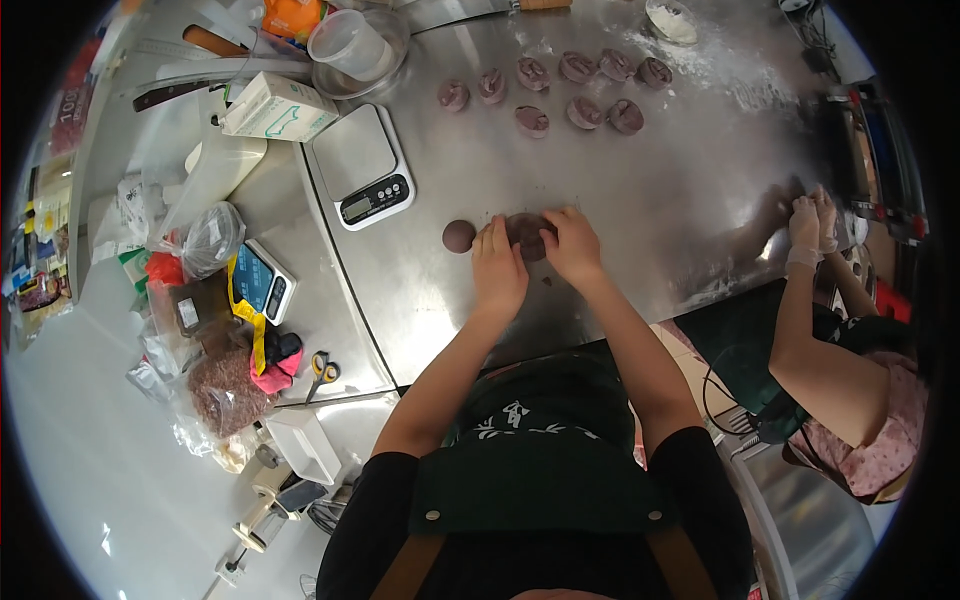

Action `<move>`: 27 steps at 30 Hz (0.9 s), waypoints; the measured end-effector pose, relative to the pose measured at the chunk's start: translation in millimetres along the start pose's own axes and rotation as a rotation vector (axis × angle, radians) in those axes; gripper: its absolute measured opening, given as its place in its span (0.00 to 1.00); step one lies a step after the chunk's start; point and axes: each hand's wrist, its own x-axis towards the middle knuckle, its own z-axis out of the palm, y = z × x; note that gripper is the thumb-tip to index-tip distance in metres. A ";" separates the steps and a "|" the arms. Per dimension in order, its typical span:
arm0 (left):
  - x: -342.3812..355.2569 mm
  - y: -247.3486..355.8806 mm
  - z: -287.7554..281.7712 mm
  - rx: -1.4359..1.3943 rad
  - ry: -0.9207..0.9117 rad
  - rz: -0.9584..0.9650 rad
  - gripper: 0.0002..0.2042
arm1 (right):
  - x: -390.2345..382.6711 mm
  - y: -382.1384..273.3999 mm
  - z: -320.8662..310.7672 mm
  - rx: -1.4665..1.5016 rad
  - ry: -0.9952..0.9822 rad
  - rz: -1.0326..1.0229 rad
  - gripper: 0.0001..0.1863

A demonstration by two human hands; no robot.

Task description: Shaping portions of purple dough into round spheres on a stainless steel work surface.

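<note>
Near the front edge of the steel worktop [640, 210], the left hand [498, 268] and right hand [572, 245] press together on a flattened purple dough piece [524, 232], fingers curled around it. A purple dough ball [458, 236] sits just left of them.

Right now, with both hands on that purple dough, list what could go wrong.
1. The left hand and right hand press the flattened purple dough on bare steel table; it may stick or tear.
2. The small dough ball lies just beside the left hand and might get nudged or squashed.
3. A co-worker's gloved hands work at the same table, so elbows could clash.
</note>
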 end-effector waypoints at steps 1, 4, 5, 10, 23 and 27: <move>0.4 0.7 3.8 0.038 0.018 -0.021 0.23 | 3.6 0.8 1.4 0.000 -0.003 0.001 0.15; 1.1 3.7 8.5 0.021 0.077 -0.102 0.22 | 7.5 1.6 5.4 0.031 -0.101 0.054 0.13; 1.1 4.5 8.4 0.021 0.075 -0.106 0.22 | 6.8 3.4 7.9 0.061 -0.098 0.050 0.12; -1.1 9.4 -7.3 -0.333 0.157 -0.065 0.20 | 2.6 6.9 -1.2 0.119 -0.152 0.097 0.12; -36.3 4.6 12.8 -0.048 -0.105 0.339 0.08 | -7.7 72.8 -0.2 0.287 -0.151 0.217 0.10; -15.5 17.8 10.2 -0.100 0.067 0.301 0.06 | -11.4 66.5 -6.0 0.285 -0.205 0.273 0.15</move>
